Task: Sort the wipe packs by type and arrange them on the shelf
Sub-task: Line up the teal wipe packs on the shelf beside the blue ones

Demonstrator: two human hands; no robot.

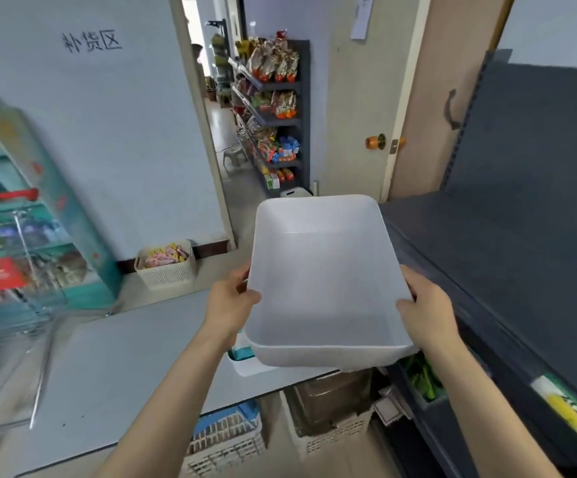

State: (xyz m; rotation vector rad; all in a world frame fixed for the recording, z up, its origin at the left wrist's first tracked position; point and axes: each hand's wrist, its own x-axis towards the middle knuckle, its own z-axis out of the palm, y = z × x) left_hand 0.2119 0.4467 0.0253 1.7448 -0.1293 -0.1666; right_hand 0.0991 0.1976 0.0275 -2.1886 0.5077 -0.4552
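Both hands are up in front of the person, carrying an empty white plastic bin [325, 270] tilted above the near right corner of a grey table [124, 357]. The left hand [233, 301] is clamped on the bin's left rim, thumb hooked inside. The right hand [425, 308] grips the right rim with its thumb on top, and its other fingers are hidden underneath. A teal-and-white pack [242, 351] lies on the table, peeking out from under the bin's near left corner; its label is too blurred to read. The dark grey shelf [521, 236] runs along the right. On the far left wall, handwritten characters [92, 41] read "补货区". A blurred price tag [570, 412] on the shelf edge is unreadable.
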